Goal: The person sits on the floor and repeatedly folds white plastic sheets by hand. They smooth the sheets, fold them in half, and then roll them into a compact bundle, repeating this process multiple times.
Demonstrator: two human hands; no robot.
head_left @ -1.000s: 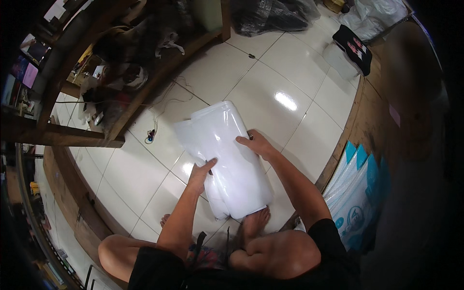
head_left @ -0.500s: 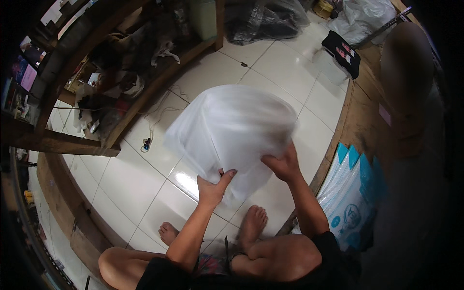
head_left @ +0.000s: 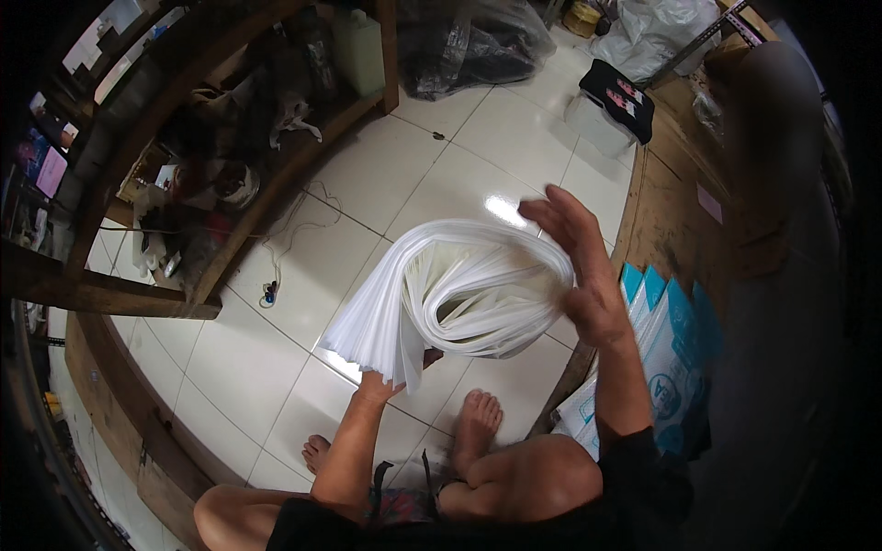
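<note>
A thick stack of white plastic bags (head_left: 459, 294) is curled into a loose roll and held up above the white tiled floor (head_left: 432, 174). My left hand (head_left: 381, 381) grips it from underneath and is mostly hidden by the hanging bag edges. My right hand (head_left: 579, 266) presses flat against the roll's right end, fingers spread upward. I sit on the floor with my legs folded, bare feet (head_left: 473, 427) below the roll.
A wooden shelf (head_left: 230, 184) cluttered with items runs along the left. Blue and white printed sacks (head_left: 671, 349) lean at my right beside a wooden board. Black plastic bags (head_left: 469, 46) and a small black-topped box (head_left: 611, 106) lie at the far side. A cable (head_left: 276, 275) trails on the tiles.
The stack lay flat on the tiles under both hands. Both hands then lifted it, and it is now curled over into a roll in the air.
</note>
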